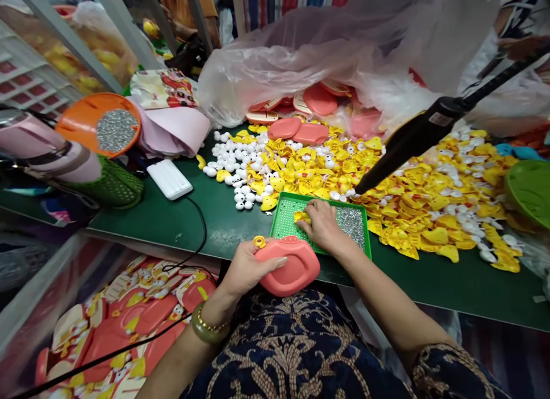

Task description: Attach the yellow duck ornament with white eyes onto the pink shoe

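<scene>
My left hand (246, 268) grips a pink plastic toy shell (291, 266) with a small yellow ring at its top, held at the table's near edge. My right hand (323, 225) rests in a green perforated tray (326, 204), fingers closed on a small yellow plastic piece (301, 217). Small silver screws (351, 220) lie in the tray's right part. Behind the tray spreads a pile of yellow plastic parts (429, 187) and white balls (240, 164). A black tool (412, 140) hangs on an arm just above the tray.
An orange bowl of screws (103, 126) sits on a green basket at left, beside a white box (169, 179). Pink shells (301, 129) spill from a clear plastic bag (344, 43) at the back. A bin of finished toys (129, 324) stands below left. A green dish (530, 190) is far right.
</scene>
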`<state>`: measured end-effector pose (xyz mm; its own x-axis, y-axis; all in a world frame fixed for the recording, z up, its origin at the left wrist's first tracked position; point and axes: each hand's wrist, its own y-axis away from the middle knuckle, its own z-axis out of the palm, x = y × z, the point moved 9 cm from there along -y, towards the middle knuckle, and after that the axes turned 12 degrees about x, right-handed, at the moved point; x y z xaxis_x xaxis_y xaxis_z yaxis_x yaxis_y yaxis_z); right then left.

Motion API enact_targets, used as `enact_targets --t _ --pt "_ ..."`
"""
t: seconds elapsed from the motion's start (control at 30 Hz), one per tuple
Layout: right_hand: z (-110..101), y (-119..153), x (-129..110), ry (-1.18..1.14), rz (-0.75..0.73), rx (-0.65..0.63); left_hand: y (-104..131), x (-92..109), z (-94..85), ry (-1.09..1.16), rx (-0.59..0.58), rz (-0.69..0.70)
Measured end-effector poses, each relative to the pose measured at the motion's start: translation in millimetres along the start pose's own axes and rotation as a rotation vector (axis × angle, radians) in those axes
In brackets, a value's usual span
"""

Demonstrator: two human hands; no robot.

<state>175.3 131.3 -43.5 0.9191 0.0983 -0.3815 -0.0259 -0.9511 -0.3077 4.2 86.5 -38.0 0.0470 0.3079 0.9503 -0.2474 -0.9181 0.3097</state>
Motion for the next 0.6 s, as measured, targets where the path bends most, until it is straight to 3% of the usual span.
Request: enact_targets --t 0.13,0.27,0.4,0.6 --pt "-5.9 5.7 -5.5 -0.508 0.204 -0.094 3.3 -2.9 5.4 0.039 -0.043 -0.026" --pt "-11.7 18.1 -26.5 -1.022 0.364 -0.318 4.9 1.2 13.3 0.051 -0.113 -0.008" --pt "-19.2 30.9 -42.9 -1.083 0.331 -0.489 5.8 4.2 19.2 0.058 -0.165 -0.003" --pt "-32.6 35.6 -44.9 -1.083 0.263 -0.527 9.2 4.6 19.5 0.120 -0.172 -0.018"
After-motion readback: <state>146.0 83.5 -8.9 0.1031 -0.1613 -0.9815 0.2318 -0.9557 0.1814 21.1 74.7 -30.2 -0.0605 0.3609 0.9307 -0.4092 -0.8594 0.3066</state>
